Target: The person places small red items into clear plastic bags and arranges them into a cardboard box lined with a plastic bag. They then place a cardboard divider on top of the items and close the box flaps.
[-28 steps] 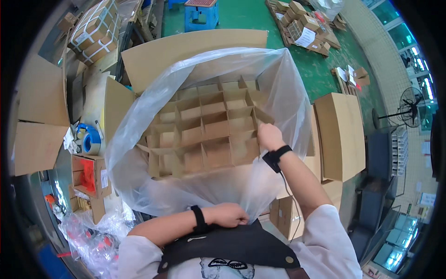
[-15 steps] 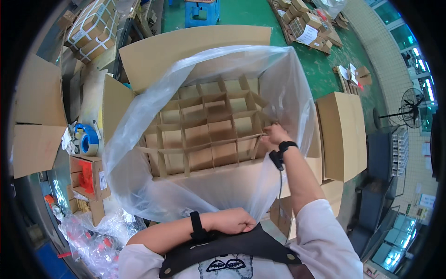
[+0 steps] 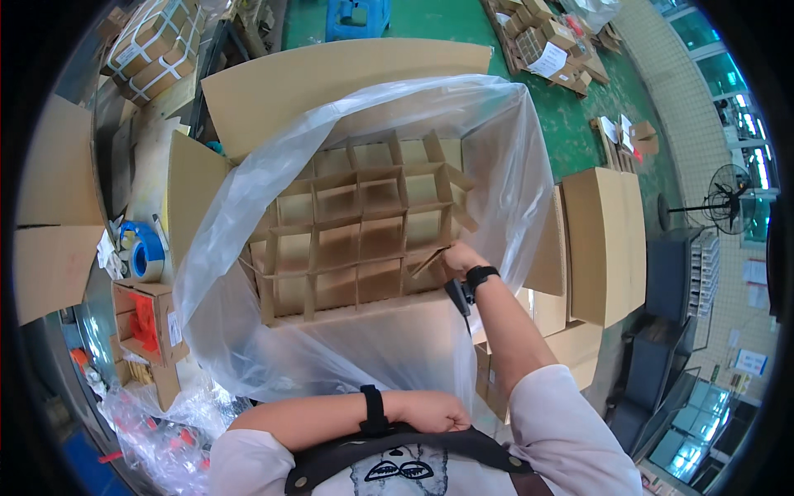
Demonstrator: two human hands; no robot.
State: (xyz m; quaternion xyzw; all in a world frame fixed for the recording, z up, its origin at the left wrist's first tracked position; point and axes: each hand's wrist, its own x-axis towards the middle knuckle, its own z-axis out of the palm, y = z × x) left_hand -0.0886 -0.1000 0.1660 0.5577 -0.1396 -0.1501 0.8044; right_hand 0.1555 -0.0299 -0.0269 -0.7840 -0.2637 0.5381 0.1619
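A grid-shaped cardboard divider (image 3: 337, 231) stands in a large open carton (image 3: 347, 78), inside a clear plastic liner (image 3: 281, 368). The liner's edges spread up and out over the carton's sides. At the divider's near right corner my right hand (image 3: 463, 258) is closed on the end of one strip, which is bent inward at a slant. A dark strap with a small device circles that wrist. My left hand (image 3: 434, 411) is curled into a fist against the dark apron (image 3: 351, 450), beside the liner's near edge. Nothing shows in it.
To the left are a blue tape roll (image 3: 147, 255) and a small box with red plastic (image 3: 142, 322). Bubble wrap (image 3: 157, 422) lies below them. Another carton (image 3: 608, 248) stands to the right. A blue stool (image 3: 357, 18) and a loaded pallet (image 3: 550, 50) are farther off.
My right hand has moved left and slightly down, bending the strip at the divider's corner inward. The divider has shifted a little left. My left fist has moved slightly lower and right.
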